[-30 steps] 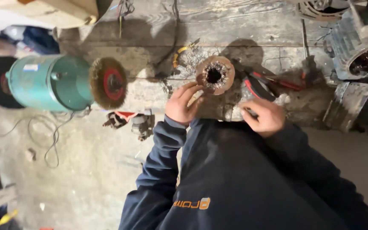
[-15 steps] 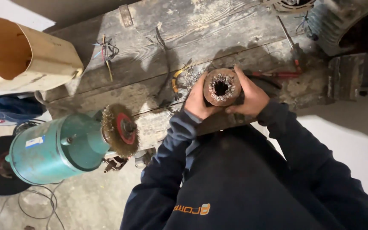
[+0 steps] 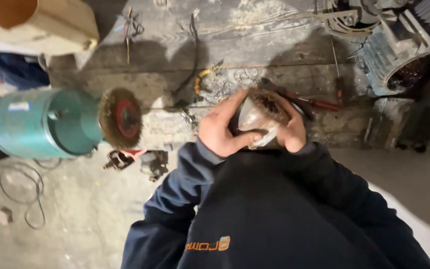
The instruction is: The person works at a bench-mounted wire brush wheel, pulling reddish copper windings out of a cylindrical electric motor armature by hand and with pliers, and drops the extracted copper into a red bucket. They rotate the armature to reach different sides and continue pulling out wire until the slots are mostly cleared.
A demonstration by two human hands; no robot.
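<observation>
Stator (image 3: 262,113) gripped between left hand (image 3: 221,130), right hand (image 3: 290,133) (tilted).

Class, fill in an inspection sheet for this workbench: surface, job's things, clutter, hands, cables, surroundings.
Surface: worn, dusty wooden bench.
Job's things: cylindrical motor part with wire windings, tilted, held over the bench edge.
Clutter: red-handled pliers; loose wire scraps.
Hands: left hand and right hand both grip the part.
Cables: black cable across the bench; wire loop on the floor.
Surroundings: teal bench grinder with wire brush wheel; ribbed motor housing.
</observation>
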